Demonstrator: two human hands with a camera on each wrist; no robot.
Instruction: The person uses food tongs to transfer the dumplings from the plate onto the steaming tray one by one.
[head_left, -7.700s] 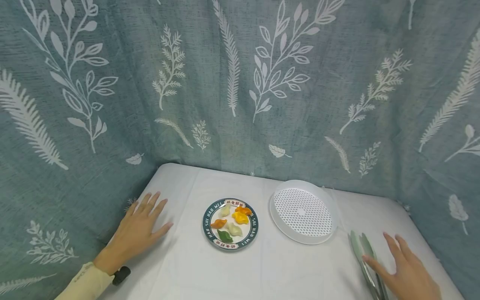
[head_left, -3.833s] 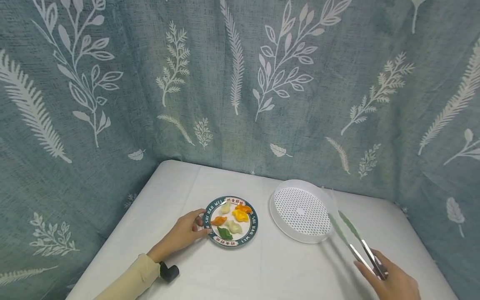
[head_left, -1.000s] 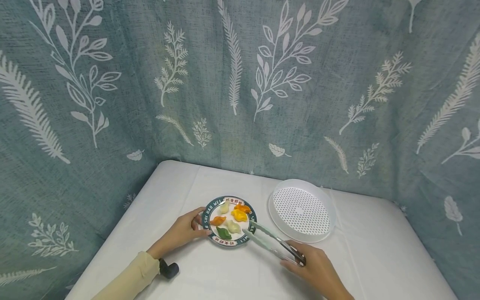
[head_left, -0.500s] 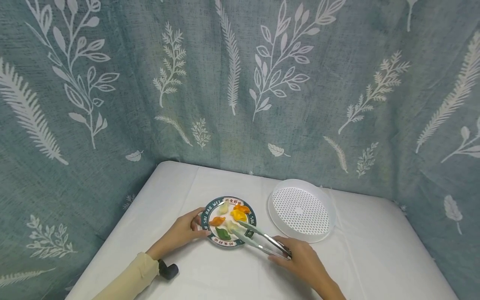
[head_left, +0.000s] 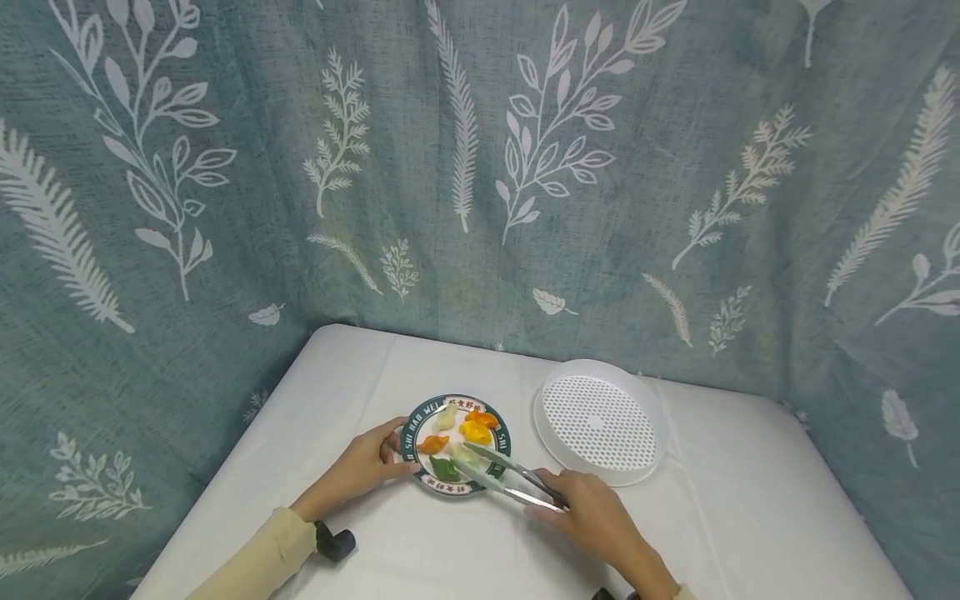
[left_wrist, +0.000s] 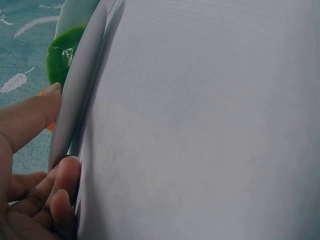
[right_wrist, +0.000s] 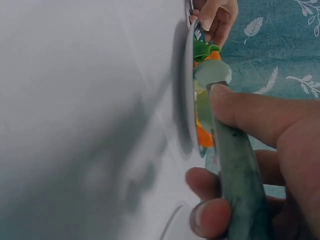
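Observation:
My left hand (head_left: 351,468) holds the near-left rim of a round plate (head_left: 453,489) with a dark green patterned border. In the left wrist view the thumb lies over the rim, close to a green dumpling (left_wrist: 61,55), with curled fingers at the plate's outer side. My right hand (head_left: 597,515) grips tongs (head_left: 492,455) with pale green tips and metal arms. The spread tips reach over the plate, one on each side of a pale dumpling (head_left: 467,455). Around it lie a yellow dumpling (head_left: 475,431), orange dumplings (head_left: 432,444) and another pale dumpling (head_left: 446,417).
A white round steamer tray (head_left: 600,421) with a perforated base stands right of the plate, behind my right hand. Everything rests on a white-covered table (head_left: 360,550). A blue-green leaf-print curtain (head_left: 465,275) hangs along the back and sides.
My right hand has picked up the tongs from the table's right and carried them left over the plate, recently closing in around the pale dumpling. Earlier, my left hand moved onto the plate's rim.

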